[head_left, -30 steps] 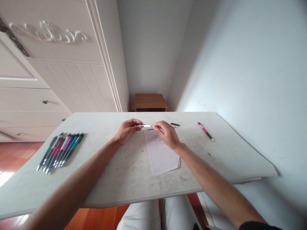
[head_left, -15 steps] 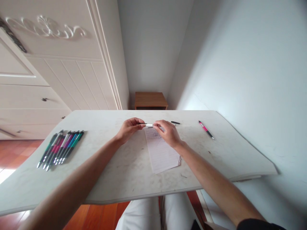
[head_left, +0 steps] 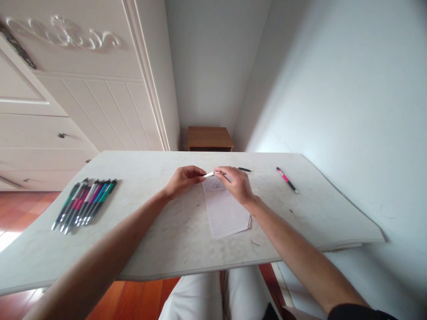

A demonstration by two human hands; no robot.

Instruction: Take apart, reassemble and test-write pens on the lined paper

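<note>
My left hand (head_left: 183, 178) and my right hand (head_left: 235, 183) meet above the far end of a lined paper sheet (head_left: 224, 210) on the white table (head_left: 167, 231). Both pinch a small white pen part (head_left: 209, 174) between their fingertips; its ends are hidden by the fingers. A short black pen piece (head_left: 244, 169) lies just beyond my right hand. A pink and black pen (head_left: 286, 180) rests farther right.
A row of several coloured pens (head_left: 85, 204) lies at the table's left. A white wardrobe (head_left: 76, 89) stands to the left, a small wooden stand (head_left: 208, 138) behind the table, a wall on the right. My legs show below the table edge.
My hands have drawn closer together, so less of the white pen part shows between them, and the black tip seen at my left fingers is now hidden.
</note>
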